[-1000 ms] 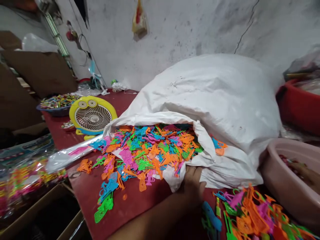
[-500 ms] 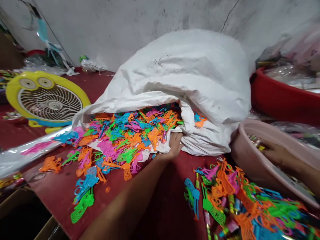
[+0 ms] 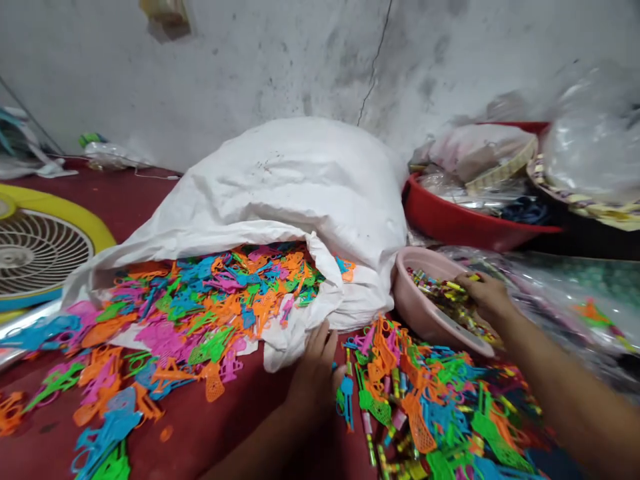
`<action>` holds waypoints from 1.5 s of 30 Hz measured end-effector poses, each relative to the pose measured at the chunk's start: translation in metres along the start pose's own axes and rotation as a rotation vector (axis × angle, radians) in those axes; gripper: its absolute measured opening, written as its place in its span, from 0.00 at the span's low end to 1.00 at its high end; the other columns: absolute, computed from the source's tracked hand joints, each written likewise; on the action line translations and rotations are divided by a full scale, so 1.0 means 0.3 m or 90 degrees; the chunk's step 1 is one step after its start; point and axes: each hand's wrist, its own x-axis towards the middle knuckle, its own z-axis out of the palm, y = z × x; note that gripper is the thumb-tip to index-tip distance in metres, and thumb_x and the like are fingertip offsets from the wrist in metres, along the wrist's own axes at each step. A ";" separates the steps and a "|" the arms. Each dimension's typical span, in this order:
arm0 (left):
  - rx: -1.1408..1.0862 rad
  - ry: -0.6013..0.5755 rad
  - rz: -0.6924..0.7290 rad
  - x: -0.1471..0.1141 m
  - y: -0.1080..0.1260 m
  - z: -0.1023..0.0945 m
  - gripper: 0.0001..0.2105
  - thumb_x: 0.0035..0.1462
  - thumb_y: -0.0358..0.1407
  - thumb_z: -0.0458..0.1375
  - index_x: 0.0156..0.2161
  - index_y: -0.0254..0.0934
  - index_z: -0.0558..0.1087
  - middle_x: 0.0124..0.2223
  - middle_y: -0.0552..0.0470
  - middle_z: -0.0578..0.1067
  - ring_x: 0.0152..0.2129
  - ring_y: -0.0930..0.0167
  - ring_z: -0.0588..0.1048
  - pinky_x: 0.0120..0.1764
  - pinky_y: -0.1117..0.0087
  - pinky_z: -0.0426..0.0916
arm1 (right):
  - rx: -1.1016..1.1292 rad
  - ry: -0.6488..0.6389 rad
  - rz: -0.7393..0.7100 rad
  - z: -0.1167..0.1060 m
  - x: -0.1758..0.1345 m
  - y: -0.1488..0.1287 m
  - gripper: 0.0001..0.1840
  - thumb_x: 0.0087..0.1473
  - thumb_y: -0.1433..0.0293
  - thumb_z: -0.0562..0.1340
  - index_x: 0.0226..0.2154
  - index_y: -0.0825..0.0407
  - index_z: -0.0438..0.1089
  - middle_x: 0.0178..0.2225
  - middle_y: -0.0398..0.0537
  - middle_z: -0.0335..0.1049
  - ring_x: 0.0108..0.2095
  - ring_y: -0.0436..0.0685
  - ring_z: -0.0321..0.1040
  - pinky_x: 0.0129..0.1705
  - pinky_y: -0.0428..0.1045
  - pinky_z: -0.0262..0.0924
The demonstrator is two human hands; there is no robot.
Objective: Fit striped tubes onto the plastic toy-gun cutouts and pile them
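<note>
My left hand [image 3: 315, 367] is open, fingers stretched out just below the loose lower edge of a white woven sack [image 3: 310, 173]. Whether the fingertips touch the cloth I cannot tell. Out of the sack's mouth spill small plastic toy pistols [image 3: 215, 340] in orange, pink, blue and green. My right hand [image 3: 487, 300] is closed over the right rim of a pink basin [image 3: 425, 310], with small shiny wrapped tubes [image 3: 460, 285] at its fingertips. More shiny tubes lie in the basin. In front of it is a mixed heap of toy pistols [image 3: 425, 400] and tubes.
A yellow fan [image 3: 90, 227] stands at the left. Behind the basin are a red tub [image 3: 450, 220] with plastic bags and a patterned basket [image 3: 575, 200]. Clear plastic packaging [image 3: 565, 300] lies at the right. A cracked grey wall [image 3: 280, 67] rises behind the sack.
The view has swung right. My left hand has drawn back from the sack's mouth toward me. My right hand has come up from inside the basin to its right rim.
</note>
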 end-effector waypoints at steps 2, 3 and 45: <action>-0.017 -0.046 -0.010 -0.032 0.046 0.001 0.30 0.59 0.31 0.54 0.65 0.30 0.56 0.70 0.36 0.47 0.67 0.56 0.46 0.64 0.47 0.52 | 0.051 -0.012 0.034 -0.033 -0.012 -0.030 0.04 0.47 0.73 0.63 0.24 0.55 0.66 0.20 0.44 0.65 0.19 0.48 0.61 0.25 0.49 0.57; -0.029 -0.078 -0.022 -0.043 0.070 -0.002 0.30 0.59 0.32 0.54 0.65 0.29 0.56 0.70 0.35 0.46 0.67 0.56 0.45 0.64 0.48 0.51 | 0.073 -0.022 0.042 -0.049 -0.024 -0.055 0.04 0.47 0.73 0.63 0.26 0.55 0.66 0.21 0.44 0.65 0.19 0.48 0.62 0.26 0.49 0.58; 0.011 0.044 -0.176 -0.410 0.135 -0.235 0.13 0.58 0.26 0.51 0.45 0.37 0.73 0.40 0.45 0.75 0.39 0.63 0.72 0.45 0.59 0.67 | -0.456 -0.603 -0.612 0.224 -0.939 -0.214 0.16 0.52 0.76 0.59 0.44 0.53 0.73 0.40 0.54 0.73 0.44 0.60 0.67 0.46 0.51 0.58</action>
